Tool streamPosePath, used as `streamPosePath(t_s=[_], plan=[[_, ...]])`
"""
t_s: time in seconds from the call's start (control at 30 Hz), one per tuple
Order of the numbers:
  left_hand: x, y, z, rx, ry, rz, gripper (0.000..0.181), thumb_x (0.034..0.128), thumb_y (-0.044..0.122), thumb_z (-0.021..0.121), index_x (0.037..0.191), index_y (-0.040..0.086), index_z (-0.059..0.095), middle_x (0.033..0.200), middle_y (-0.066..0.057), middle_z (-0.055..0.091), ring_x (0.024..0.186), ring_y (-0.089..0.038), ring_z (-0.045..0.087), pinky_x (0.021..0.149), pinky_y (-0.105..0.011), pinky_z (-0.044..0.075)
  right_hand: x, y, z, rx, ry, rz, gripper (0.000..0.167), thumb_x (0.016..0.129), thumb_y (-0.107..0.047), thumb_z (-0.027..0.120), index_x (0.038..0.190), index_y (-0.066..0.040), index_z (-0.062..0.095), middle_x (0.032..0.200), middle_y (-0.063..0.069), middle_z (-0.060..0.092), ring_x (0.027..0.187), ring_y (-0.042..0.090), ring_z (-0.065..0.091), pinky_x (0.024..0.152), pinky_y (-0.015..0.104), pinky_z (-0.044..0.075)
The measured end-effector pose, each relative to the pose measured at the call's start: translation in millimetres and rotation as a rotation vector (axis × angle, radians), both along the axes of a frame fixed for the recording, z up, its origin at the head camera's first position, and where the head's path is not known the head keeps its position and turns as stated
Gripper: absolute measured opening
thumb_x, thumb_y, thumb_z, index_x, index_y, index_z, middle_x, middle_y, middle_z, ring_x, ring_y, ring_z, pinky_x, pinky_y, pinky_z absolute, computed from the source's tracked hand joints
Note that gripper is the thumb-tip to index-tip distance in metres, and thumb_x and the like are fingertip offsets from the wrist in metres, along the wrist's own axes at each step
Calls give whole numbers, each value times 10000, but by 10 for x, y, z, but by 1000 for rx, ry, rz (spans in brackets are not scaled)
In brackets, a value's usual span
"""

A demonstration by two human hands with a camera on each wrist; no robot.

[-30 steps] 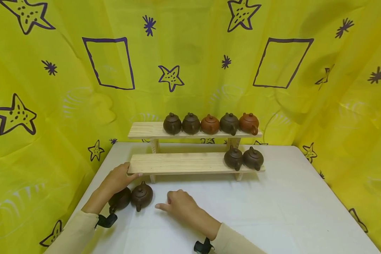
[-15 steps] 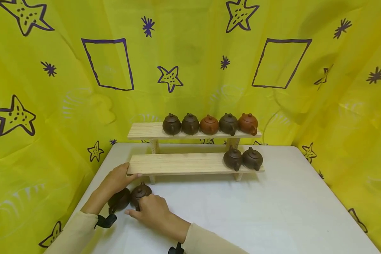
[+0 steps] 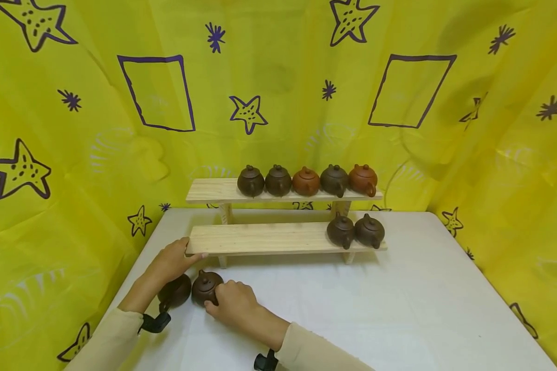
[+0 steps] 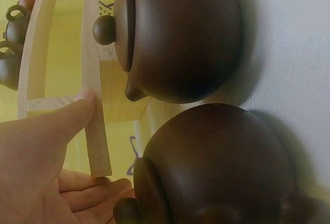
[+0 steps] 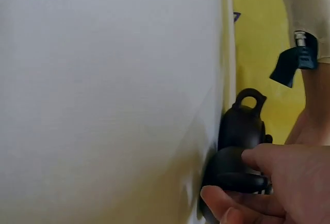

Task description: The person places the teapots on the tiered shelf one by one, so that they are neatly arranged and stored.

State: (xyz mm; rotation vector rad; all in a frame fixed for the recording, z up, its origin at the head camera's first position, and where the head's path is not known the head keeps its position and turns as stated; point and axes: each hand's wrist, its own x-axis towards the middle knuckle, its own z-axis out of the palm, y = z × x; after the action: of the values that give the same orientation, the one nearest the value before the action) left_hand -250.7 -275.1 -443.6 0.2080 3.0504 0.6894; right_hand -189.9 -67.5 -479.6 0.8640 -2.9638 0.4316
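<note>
My left hand (image 3: 169, 262) grips the left end of the lower wooden shelf (image 3: 260, 238); in the left wrist view its thumb (image 4: 77, 113) lies on the board and its fingers reach beneath. My right hand (image 3: 236, 304) holds a dark brown teapot (image 3: 206, 289) by its handle, between thumb and curled fingers. That handle is mostly hidden by the hand. Just left of it a second dark teapot (image 3: 175, 291) stands on the table, partly under my left wrist. Both pots appear large and close together in the left wrist view, lids on.
Two dark teapots (image 3: 341, 231) stand at the right end of the lower shelf. Along the upper shelf (image 3: 213, 189) sit several more, dark and reddish. A white-covered table (image 3: 399, 299) lies under the rack, with a yellow patterned curtain (image 3: 278, 62) behind.
My right hand has moved left to the nearer teapot and taken its handle. The pot has turned a little, its handle now more to the right. My left hand stays on the shelf.
</note>
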Motion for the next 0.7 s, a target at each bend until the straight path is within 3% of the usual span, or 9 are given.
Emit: streamPosePath(t_s=[0.1,0.27,0.5,0.7], plan=[[2,4,4,4,-7,-1,806,1014,439,700,1415,-216,458,1339,-417,587,1205,-535,617,965,-624,520,-3,-5,-16,10,-1,2,452,974,-483,741,730,-102,731,695,38,656,577,131,587,490,297,462],[18,5,14,5,-7,-2,798,1011,439,703,1407,-214,469,1334,-418,592,1201,-541,620,961,-628,522,-23,53,-44,-53,-10,31,328,1000,-352,742,793,-98,745,706,29,673,582,95,564,507,270,454],[17,-5,23,-10,-6,-3,792,1006,441,711,1384,-216,480,1308,-415,604,1173,-527,635,948,-625,527,-34,250,-45,-189,-43,79,265,1014,-276,732,832,-83,725,651,-33,604,567,36,447,498,201,375],[6,-5,15,-3,-15,-2,789,1003,433,717,1379,-219,480,1307,-414,604,1167,-513,638,958,-620,524,-38,435,58,-198,-32,79,276,1017,-288,726,820,-96,716,612,-83,531,533,-1,380,476,154,325]])
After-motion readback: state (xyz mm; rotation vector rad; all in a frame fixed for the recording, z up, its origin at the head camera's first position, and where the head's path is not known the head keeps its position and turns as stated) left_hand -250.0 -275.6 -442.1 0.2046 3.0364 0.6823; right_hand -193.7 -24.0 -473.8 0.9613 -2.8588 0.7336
